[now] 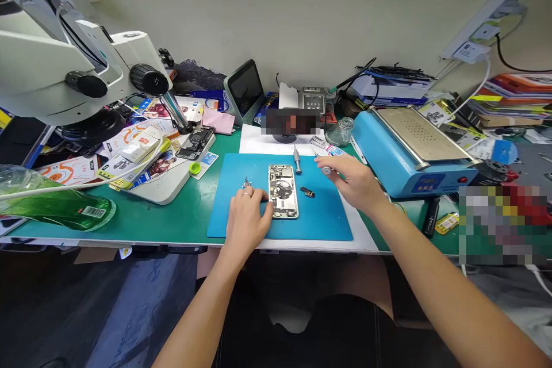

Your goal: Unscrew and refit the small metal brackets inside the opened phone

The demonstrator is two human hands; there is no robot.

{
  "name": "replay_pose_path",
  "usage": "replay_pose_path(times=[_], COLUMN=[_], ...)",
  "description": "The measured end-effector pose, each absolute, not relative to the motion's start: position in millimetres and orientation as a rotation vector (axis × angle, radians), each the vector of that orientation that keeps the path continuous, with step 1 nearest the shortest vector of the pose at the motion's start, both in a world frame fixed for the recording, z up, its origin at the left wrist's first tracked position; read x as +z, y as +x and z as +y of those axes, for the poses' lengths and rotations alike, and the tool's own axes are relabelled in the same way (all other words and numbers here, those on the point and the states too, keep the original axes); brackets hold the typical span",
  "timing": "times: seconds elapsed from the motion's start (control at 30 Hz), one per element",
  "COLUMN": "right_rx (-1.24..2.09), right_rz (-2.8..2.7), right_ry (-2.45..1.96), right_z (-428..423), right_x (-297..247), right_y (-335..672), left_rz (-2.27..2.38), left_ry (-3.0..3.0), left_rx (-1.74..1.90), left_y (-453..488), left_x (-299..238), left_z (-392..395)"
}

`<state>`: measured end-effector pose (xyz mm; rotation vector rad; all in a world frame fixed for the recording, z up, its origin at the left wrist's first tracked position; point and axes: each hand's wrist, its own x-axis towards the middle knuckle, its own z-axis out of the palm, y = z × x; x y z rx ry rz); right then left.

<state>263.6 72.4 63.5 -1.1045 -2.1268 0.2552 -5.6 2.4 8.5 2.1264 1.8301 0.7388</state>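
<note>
An opened smartphone (283, 191), its inner parts exposed, lies on a blue mat (233, 224). My left hand (249, 217) rests palm down at the phone's left side, fingers loosely bent and apart, thumb against the phone's edge. Small metal bits (246, 182) lie just beyond its fingertips. My right hand (351, 179) is closed around a slim precision screwdriver (326, 171), raised over the mat's right side; much of the handle is hidden by the fingers. A small dark phone part (307, 191) sits between the phone and this hand. Another grey screwdriver (297, 161) lies above the phone.
A blue heating plate machine (388, 155) stands at the right, a microscope (99, 75) at the left. A glass jar (340, 131) is behind the mat. A bottle with green liquid (64, 207) lies at far left. Cards and phone parts crowd a white box (168, 187).
</note>
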Motion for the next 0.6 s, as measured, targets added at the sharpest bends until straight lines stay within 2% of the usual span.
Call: replay_pose_path(times=[0.1, 0.27, 0.6], right_rx=[0.229, 0.241, 0.202], right_rz=[-2.409, -2.501, -2.559], right_ry=[-1.019, -1.018, -1.055], right_z=[108, 144, 151], right_x=[53, 35, 25], right_y=[270, 275, 272], left_rz=[1.831, 1.83, 1.829], left_ry=[2.128, 2.129, 2.12], left_rx=[0.735, 0.731, 0.739], left_y=[-6, -6, -5], left_x=[8, 7, 7], left_z=[3, 3, 3])
